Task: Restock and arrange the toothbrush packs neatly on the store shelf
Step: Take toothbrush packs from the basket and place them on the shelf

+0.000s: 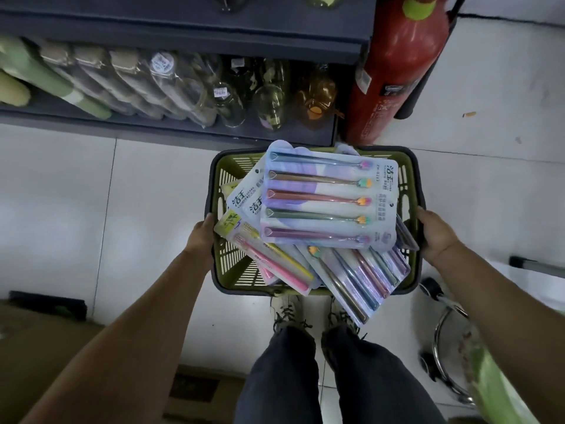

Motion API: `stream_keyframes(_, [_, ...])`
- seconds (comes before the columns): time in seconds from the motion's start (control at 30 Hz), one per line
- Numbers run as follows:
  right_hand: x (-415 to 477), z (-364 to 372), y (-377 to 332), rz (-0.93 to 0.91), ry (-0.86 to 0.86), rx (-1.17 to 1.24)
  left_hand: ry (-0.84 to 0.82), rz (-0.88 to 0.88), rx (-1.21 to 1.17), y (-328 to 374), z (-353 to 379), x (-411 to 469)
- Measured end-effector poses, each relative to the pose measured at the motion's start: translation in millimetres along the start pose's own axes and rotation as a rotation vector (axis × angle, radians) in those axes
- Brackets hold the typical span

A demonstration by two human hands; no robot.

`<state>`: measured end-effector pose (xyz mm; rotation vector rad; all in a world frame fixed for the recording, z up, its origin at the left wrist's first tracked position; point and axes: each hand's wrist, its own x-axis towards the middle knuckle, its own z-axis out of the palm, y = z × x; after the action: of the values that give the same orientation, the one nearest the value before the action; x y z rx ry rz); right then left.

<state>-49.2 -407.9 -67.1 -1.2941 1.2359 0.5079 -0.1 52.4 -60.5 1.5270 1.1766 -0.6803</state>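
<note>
As you look down, your left grip at 9 o'clock and right grip at 3 o'clock each clasp a side rim of the green basket, fingers closed on it. The toothbrush packs lie heaped inside, overlapping at angles. The top one shows five brushes, and one overhangs the near rim toward 5 o'clock. The shelf with bottles lies at 12 o'clock, a red extinguisher at 1 o'clock.
</note>
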Motion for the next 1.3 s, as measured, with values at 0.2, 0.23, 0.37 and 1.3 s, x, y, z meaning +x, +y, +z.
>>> stream_keyframes(0.2, [-111,26,-57,-0.176,-0.101,-0.107,0.073,-0.005,-0.084,20,-68,-104])
stream_keyframes(0.23, [-130,30,-67,-0.208,-0.122,-0.119,0.103,-0.006,-0.093,22,-84,-123])
stream_keyframes(0.37, [-223,51,-114,-0.306,-0.196,-0.191,0.177,0.01,-0.112,35,-150,-209])
stream_keyframes(1.3, [-535,436,-287,-0.674,-0.599,-0.871,0.598,-0.012,-0.923,38,-442,-419])
